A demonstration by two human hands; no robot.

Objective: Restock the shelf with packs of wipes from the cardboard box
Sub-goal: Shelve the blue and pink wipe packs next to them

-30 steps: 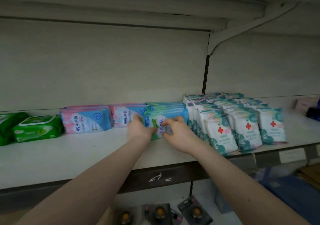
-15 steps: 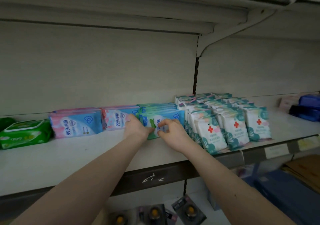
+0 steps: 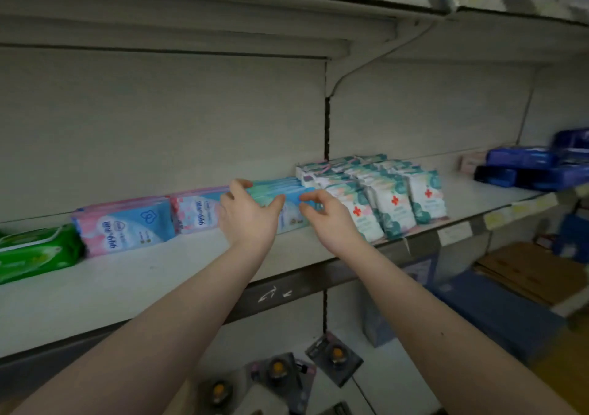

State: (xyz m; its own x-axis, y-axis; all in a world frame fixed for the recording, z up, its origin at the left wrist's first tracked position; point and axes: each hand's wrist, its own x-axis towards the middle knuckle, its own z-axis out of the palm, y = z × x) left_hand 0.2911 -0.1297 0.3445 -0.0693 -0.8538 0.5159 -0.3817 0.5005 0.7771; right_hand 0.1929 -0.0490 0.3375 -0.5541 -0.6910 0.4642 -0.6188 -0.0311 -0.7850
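Squaring up the teal packs of wipes (image 3: pixel 288 215), stood on edge in a row on the shelf (image 3: pixel 153 274) between the pink-and-blue packs (image 3: pixel 127 226) and the red-cross packs (image 3: pixel 395 204), so their faces show forward. My left hand (image 3: pixel 248 217) lies open, fingers spread over the row's top at its left end, thumb across the front: bracing, not gripping. My right hand (image 3: pixel 331 217) sits half-curled at the front pack's right corner; blur hides whether it pinches or merely touches.
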